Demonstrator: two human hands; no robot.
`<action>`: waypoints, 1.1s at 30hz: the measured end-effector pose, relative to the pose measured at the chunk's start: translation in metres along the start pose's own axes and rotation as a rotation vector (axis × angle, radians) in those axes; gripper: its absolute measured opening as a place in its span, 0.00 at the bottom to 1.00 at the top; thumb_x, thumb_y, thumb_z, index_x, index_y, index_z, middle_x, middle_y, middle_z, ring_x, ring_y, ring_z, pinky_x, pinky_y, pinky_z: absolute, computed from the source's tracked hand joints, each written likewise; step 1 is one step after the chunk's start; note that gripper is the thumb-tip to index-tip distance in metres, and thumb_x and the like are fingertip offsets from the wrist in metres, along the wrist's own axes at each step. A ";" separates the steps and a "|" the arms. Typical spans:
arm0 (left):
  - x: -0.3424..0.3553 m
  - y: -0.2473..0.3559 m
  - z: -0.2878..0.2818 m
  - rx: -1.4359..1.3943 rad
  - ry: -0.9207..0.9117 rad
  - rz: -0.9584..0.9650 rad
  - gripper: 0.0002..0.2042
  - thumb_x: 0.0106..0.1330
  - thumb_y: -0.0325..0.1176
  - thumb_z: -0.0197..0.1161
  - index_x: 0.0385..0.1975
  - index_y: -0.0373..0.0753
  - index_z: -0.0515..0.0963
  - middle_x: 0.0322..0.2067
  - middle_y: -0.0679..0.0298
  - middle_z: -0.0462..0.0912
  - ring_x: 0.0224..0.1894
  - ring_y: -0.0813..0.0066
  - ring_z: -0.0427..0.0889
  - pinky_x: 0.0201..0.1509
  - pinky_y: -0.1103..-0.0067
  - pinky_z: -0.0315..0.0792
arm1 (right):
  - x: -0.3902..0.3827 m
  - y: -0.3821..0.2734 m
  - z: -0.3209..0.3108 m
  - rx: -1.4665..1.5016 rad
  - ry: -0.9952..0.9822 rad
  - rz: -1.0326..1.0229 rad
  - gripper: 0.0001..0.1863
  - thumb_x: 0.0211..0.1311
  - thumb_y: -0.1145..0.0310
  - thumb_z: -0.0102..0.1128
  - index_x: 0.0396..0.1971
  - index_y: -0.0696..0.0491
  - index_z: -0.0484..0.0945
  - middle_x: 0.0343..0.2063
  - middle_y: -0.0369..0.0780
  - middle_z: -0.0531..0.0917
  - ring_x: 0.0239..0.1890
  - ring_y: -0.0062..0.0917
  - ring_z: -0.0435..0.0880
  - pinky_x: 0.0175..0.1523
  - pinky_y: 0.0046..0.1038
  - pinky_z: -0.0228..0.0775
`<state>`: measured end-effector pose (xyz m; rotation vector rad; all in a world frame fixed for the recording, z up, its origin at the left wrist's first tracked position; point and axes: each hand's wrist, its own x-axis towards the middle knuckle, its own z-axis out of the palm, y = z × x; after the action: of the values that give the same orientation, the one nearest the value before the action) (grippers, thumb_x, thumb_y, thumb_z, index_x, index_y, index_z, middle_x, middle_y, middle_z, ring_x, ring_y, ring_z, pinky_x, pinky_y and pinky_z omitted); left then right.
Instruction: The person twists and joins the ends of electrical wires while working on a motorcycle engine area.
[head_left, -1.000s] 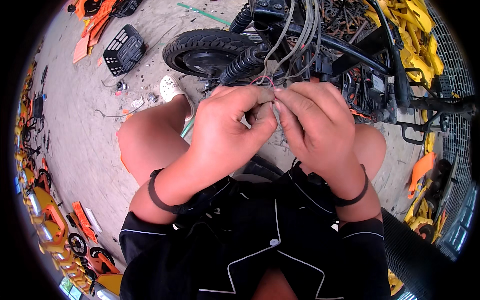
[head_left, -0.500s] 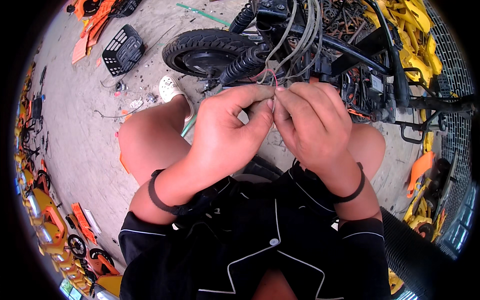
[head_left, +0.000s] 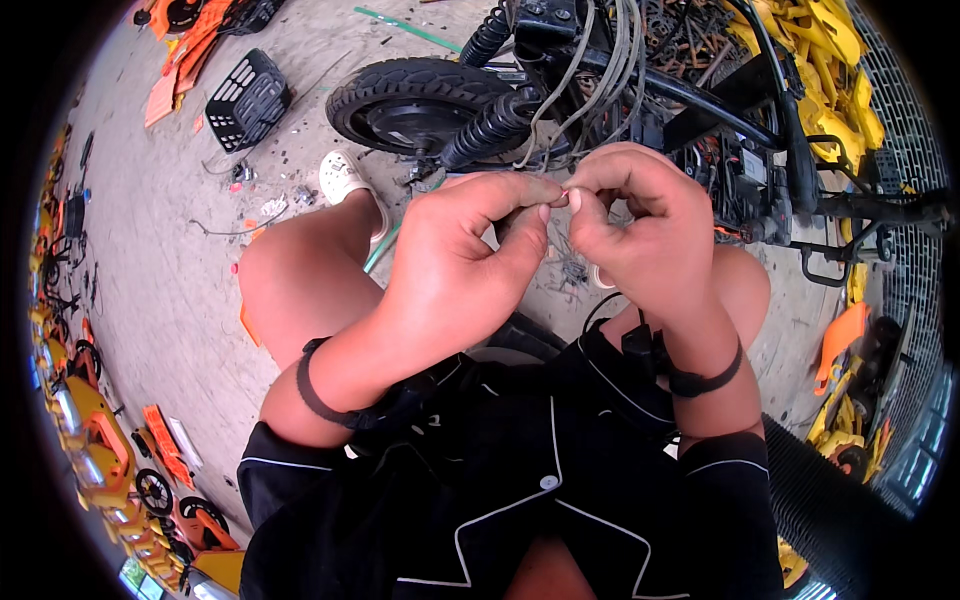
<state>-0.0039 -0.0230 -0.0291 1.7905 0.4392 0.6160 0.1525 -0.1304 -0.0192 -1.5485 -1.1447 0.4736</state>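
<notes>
My left hand [head_left: 460,250] and my right hand [head_left: 645,225] meet in front of me, thumb and forefinger of each pinched together. Between the fingertips a tiny piece of thin wire [head_left: 563,198] shows; most of it is covered by the fingers. Just beyond my hands is a stripped vehicle frame [head_left: 690,95] with a black wheel [head_left: 400,105], a coil shock absorber [head_left: 490,130] and a bundle of grey cables [head_left: 600,75] hanging from it. Exposed wiring and a dark unit [head_left: 750,170] sit inside the frame, right of my right hand.
A black plastic basket [head_left: 248,100] lies on the concrete floor [head_left: 160,260] at the far left. Yellow body panels [head_left: 820,60] are heaped at the far right, by a brick-patterned wall [head_left: 905,160]. Orange and yellow parts [head_left: 110,440] line the left side. Small scraps litter the floor.
My right hand has rolled outward and shifted slightly right, its fingers curling into a rounder pinch. The red wire that looped above my fingertips no longer shows. My left hand is almost unmoved.
</notes>
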 end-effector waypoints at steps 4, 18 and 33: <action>0.003 0.006 0.000 -0.019 -0.033 -0.034 0.10 0.70 0.19 0.64 0.47 0.33 0.86 0.36 0.61 0.89 0.36 0.82 0.83 0.41 0.82 0.77 | 0.003 0.005 -0.010 0.253 -0.081 0.277 0.01 0.61 0.79 0.67 0.31 0.57 0.84 0.30 0.33 0.85 0.27 0.15 0.80 0.34 0.19 0.72; 0.002 0.009 0.000 -0.158 -0.103 -0.214 0.10 0.74 0.25 0.63 0.52 0.31 0.83 0.39 0.63 0.88 0.37 0.81 0.83 0.45 0.81 0.78 | 0.005 0.009 -0.016 0.199 -0.101 0.178 0.06 0.64 0.75 0.69 0.38 0.59 0.85 0.34 0.36 0.85 0.32 0.17 0.82 0.38 0.20 0.74; 0.012 0.008 -0.004 -0.508 -0.158 -0.493 0.16 0.74 0.32 0.67 0.57 0.30 0.82 0.49 0.60 0.88 0.53 0.76 0.83 0.60 0.78 0.75 | -0.006 0.013 -0.007 -0.094 0.035 -0.163 0.08 0.56 0.76 0.74 0.37 0.53 0.88 0.36 0.37 0.85 0.35 0.23 0.83 0.33 0.24 0.73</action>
<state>0.0029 -0.0159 -0.0182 1.1751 0.5361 0.2076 0.1605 -0.1378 -0.0300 -1.5225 -1.2695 0.2865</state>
